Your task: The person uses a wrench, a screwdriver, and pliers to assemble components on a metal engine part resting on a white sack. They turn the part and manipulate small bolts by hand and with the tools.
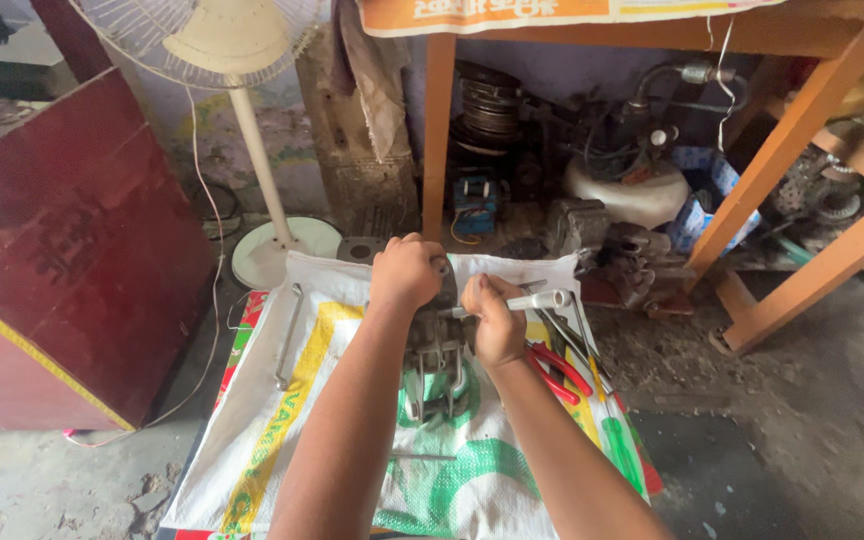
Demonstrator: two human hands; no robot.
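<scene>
So I'm sitting on the floor with a white woven sack [282,420] spread out as my work mat, green and yellow print on it, and the wooden workbench [782,140] with all the old motor junk under it is right in front of me. A pedestal fan [242,60] is standing off to the left.

In the middle of the sack I'm working on a grey metal engine part [437,350], finned, grimy, standing more or less upright on the sack. It's looking like it's only partway through: the thing is mostly in one piece as far as I can tell, and I can't see any loose bolts lying around it.

My left hand [407,272] is clamped in a fist over the top of it, holding it steady. My right hand [495,320] is wrapped round the handle of a silver socket wrench [532,300], which is sitting against the upper side of the part.

Red-handled pliers [557,370] and a green screwdriver [620,450] are lying just right of my wrist, and a spanner [289,335] is lying well off to the left.
</scene>
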